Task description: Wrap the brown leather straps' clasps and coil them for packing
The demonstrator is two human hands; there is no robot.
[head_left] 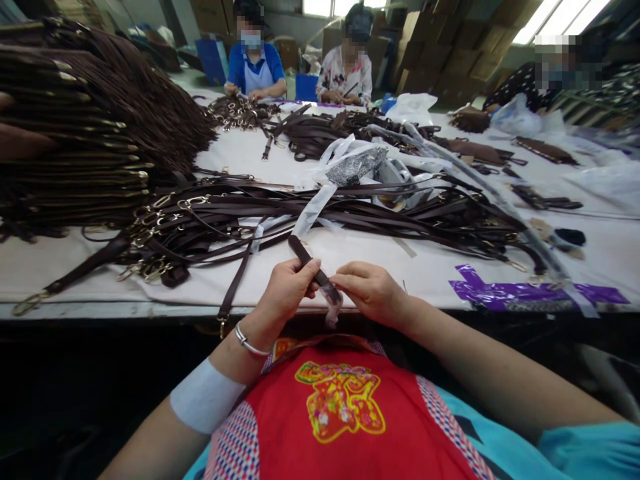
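Observation:
Between my hands, near the table's front edge, is a short dark brown strap piece (303, 252), tilted with its rounded end up and to the left. My left hand (293, 285) grips it between thumb and fingers. Clear film (332, 312) is around its lower end and hangs down. My right hand (370, 290) is at that lower end, its thumb and fingertips pressed together; what they pinch is too small to make out. Just beyond lies a long pile of dark brown straps (350, 213) with gold clasps.
A tall stack of brown pieces (100, 120) rises at the left. Plastic-wrapped material (357, 167) lies mid-table, purple tape (500, 293) at the front right. Three people sit across the table (230, 157). A hand (20, 143) shows at the far left edge.

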